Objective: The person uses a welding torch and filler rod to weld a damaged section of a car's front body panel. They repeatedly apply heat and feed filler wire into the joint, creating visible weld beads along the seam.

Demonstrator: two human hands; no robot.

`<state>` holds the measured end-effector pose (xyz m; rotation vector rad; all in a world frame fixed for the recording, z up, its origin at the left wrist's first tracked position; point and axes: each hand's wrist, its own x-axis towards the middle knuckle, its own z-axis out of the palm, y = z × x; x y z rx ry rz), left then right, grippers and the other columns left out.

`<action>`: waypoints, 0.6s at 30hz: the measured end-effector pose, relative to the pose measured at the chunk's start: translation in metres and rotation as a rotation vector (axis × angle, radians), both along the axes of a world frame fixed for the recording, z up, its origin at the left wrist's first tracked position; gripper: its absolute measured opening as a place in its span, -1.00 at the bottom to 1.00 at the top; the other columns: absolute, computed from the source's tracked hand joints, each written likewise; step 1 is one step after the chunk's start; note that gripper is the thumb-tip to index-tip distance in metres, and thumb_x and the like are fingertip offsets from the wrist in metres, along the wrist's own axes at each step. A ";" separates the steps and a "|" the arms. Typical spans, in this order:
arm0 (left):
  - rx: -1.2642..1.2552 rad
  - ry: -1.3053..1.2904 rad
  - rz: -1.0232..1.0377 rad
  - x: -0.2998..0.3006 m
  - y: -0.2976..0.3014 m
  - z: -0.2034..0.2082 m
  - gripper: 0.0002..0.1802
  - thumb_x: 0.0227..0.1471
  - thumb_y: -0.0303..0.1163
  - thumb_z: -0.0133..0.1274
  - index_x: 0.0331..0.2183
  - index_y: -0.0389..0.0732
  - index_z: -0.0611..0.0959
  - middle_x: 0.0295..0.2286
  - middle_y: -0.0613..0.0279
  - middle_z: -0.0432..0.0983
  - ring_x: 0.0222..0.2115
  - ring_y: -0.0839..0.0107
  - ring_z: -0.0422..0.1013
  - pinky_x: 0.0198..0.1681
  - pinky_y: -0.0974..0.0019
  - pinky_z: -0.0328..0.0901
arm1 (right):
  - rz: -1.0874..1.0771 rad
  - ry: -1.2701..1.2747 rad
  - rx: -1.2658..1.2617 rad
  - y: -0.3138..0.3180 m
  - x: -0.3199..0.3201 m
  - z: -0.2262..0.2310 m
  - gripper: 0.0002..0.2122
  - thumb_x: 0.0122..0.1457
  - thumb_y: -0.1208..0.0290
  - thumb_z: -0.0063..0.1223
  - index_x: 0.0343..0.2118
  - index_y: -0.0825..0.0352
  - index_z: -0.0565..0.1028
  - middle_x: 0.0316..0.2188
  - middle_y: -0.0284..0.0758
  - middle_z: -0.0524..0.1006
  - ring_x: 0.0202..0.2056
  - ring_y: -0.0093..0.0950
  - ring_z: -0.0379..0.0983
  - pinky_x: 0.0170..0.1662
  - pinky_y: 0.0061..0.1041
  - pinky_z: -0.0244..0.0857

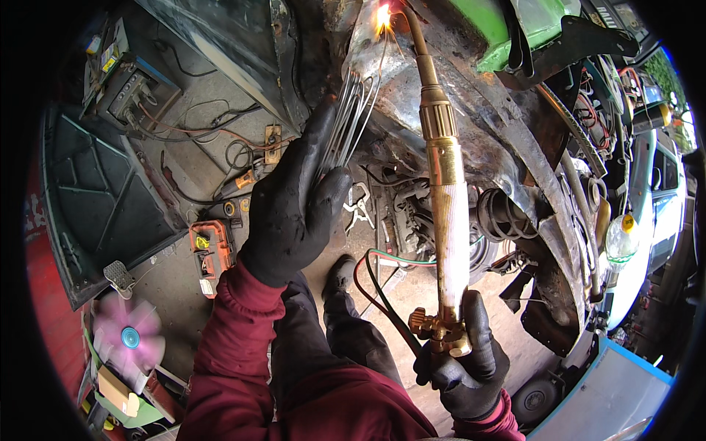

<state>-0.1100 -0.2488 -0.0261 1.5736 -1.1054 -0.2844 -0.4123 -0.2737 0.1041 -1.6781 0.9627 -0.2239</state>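
Observation:
My left hand point(294, 191), in a black glove, is closed around a bundle of thin metal filler rods point(343, 128). One rod reaches up to a bright glow at the top of the view. My right hand point(467, 360), gloved alike, grips the valve end of a brass gas torch point(447, 213). The torch stands nearly upright in the view, its bent tip at the glow. Sparks fly there over the worn bare-metal car body panel point(412, 95). Hoses point(382, 294) run from the torch's base and curve to the left. The glare hides the heated spot itself.
A spinning pink fan point(129, 336) stands at lower left, below a dark panel point(103, 191). A welding machine point(132, 84) with cables is at upper left. An orange toolbox point(213, 250) lies on the floor. At right are a coil spring point(507, 213) and a plastic bottle point(622, 239).

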 end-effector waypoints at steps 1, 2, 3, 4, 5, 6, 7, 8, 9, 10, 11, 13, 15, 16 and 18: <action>0.014 0.025 0.001 0.000 0.000 -0.001 -0.28 0.40 -0.38 0.00 0.48 -0.30 0.26 0.37 -0.22 0.35 0.31 -0.05 0.44 0.26 0.12 0.39 | 0.021 0.028 -0.026 -0.001 0.000 -0.001 -0.23 0.29 0.57 0.27 0.51 0.49 0.14 0.25 0.08 0.48 0.06 -0.25 0.54 0.05 -0.33 0.50; 0.015 0.052 -0.008 -0.001 0.001 -0.002 -0.28 0.40 -0.38 -0.01 0.48 -0.31 0.26 0.37 -0.23 0.35 0.31 -0.06 0.44 0.27 0.12 0.39 | 0.052 0.016 -0.063 -0.003 -0.001 -0.003 -0.22 0.33 0.54 0.22 0.56 0.37 0.10 0.10 0.02 0.59 -0.17 -0.37 0.58 -0.17 -0.39 0.52; 0.032 0.072 -0.015 -0.002 0.003 -0.003 -0.28 0.40 -0.37 -0.01 0.48 -0.32 0.26 0.37 -0.23 0.34 0.31 -0.06 0.43 0.27 0.12 0.39 | 0.079 0.009 -0.089 -0.004 -0.001 -0.004 -0.22 0.34 0.55 0.18 0.57 0.33 0.08 0.03 -0.01 0.64 -0.30 -0.43 0.59 -0.28 -0.42 0.53; 0.079 0.096 -0.013 -0.003 0.006 -0.004 -0.28 0.41 -0.38 -0.02 0.48 -0.33 0.26 0.37 -0.23 0.34 0.32 -0.06 0.43 0.28 0.12 0.38 | 0.105 0.002 -0.116 -0.005 -0.002 -0.006 -0.21 0.35 0.56 0.14 0.59 0.28 0.06 -0.05 -0.04 0.69 -0.42 -0.50 0.61 -0.38 -0.46 0.53; 0.075 0.114 -0.036 -0.004 0.010 -0.005 -0.28 0.41 -0.38 -0.03 0.48 -0.34 0.25 0.38 -0.24 0.33 0.32 -0.06 0.42 0.28 0.12 0.37 | 0.129 0.004 -0.135 -0.006 -0.003 -0.007 -0.21 0.33 0.60 0.13 0.59 0.30 0.07 -0.05 -0.05 0.69 -0.42 -0.51 0.60 -0.38 -0.46 0.53; 0.087 0.134 -0.045 -0.007 0.015 -0.007 -0.27 0.40 -0.38 -0.04 0.48 -0.36 0.23 0.38 -0.24 0.32 0.34 -0.05 0.39 0.31 0.12 0.34 | 0.140 0.001 -0.168 -0.005 -0.005 -0.010 -0.21 0.29 0.61 0.16 0.57 0.35 0.10 -0.05 -0.05 0.69 -0.37 -0.46 0.62 -0.33 -0.44 0.54; 0.120 0.154 -0.044 -0.011 0.022 -0.009 -0.26 0.40 -0.38 -0.05 0.48 -0.38 0.20 0.39 -0.25 0.31 0.36 -0.05 0.37 0.33 0.12 0.32 | 0.151 -0.002 -0.201 -0.004 -0.007 -0.012 -0.21 0.25 0.62 0.18 0.55 0.39 0.14 -0.05 -0.04 0.69 -0.31 -0.41 0.64 -0.28 -0.42 0.55; 0.205 0.233 -0.041 -0.018 0.034 -0.010 -0.26 0.40 -0.39 -0.06 0.49 -0.37 0.19 0.37 -0.24 0.33 0.36 -0.04 0.37 0.33 0.11 0.32 | 0.162 -0.005 -0.234 -0.002 -0.009 -0.015 -0.21 0.21 0.63 0.21 0.52 0.43 0.18 -0.05 -0.04 0.68 -0.26 -0.35 0.66 -0.22 -0.40 0.56; 0.249 0.305 -0.049 -0.025 0.046 -0.011 -0.25 0.39 -0.40 -0.06 0.49 -0.37 0.18 0.36 -0.24 0.35 0.35 -0.02 0.37 0.32 0.11 0.32 | 0.164 -0.019 -0.268 0.001 -0.012 -0.019 -0.20 0.17 0.53 0.34 0.49 0.47 0.24 -0.04 -0.02 0.66 -0.18 -0.24 0.67 -0.16 -0.34 0.57; 0.219 0.354 -0.038 -0.035 0.054 -0.015 -0.27 0.41 -0.38 -0.07 0.49 -0.35 0.19 0.20 -0.10 0.40 0.16 0.14 0.38 0.16 0.19 0.33 | 0.166 -0.032 -0.304 0.004 -0.016 -0.022 -0.18 0.14 0.44 0.47 0.45 0.51 0.29 -0.02 0.01 0.64 -0.11 -0.12 0.68 -0.09 -0.29 0.59; 0.198 0.391 -0.052 -0.046 0.062 -0.019 -0.28 0.44 -0.35 -0.08 0.49 -0.33 0.20 0.05 0.04 0.45 -0.03 0.30 0.39 0.01 0.27 0.34 | 0.155 -0.069 -0.259 0.008 -0.020 -0.025 -0.19 0.13 0.44 0.48 0.43 0.51 0.32 -0.03 0.00 0.64 -0.12 -0.10 0.68 -0.12 -0.29 0.59; 0.209 0.551 -0.072 -0.068 0.085 -0.024 -0.33 0.48 -0.29 -0.09 0.48 -0.28 0.23 -0.21 0.29 0.49 -0.36 0.58 0.36 -0.28 0.44 0.33 | 0.193 -0.023 -0.333 0.021 -0.030 -0.027 -0.22 0.10 0.43 0.51 0.38 0.51 0.37 0.00 0.03 0.63 -0.12 -0.06 0.67 -0.15 -0.26 0.60; 0.262 0.831 -0.062 -0.091 0.109 -0.025 -0.36 0.49 -0.29 -0.09 0.47 -0.23 0.25 -0.22 0.29 0.51 -0.36 0.57 0.38 -0.27 0.46 0.34 | 0.257 -0.011 -0.351 0.030 -0.039 -0.032 -0.20 0.10 0.53 0.37 0.43 0.51 0.29 -0.02 -0.01 0.66 -0.15 -0.13 0.68 -0.12 -0.28 0.59; 0.228 1.003 -0.054 -0.104 0.118 -0.027 -0.37 0.50 -0.28 -0.10 0.46 -0.21 0.26 -0.23 0.29 0.52 -0.37 0.57 0.39 -0.27 0.47 0.34 | 0.278 -0.061 -0.403 0.033 -0.044 -0.035 -0.25 0.09 0.49 0.42 0.36 0.52 0.36 0.05 0.01 0.62 -0.11 -0.06 0.67 -0.12 -0.25 0.60; 0.315 0.835 -0.083 -0.118 0.131 -0.032 -0.37 0.54 -0.16 -0.13 0.47 -0.18 0.26 -0.26 0.23 0.54 -0.39 0.53 0.45 -0.28 0.40 0.39 | 0.327 -0.131 -0.469 0.041 -0.049 -0.042 -0.34 0.07 0.42 0.52 0.22 0.55 0.49 0.18 0.06 0.55 -0.04 0.07 0.63 -0.11 -0.19 0.62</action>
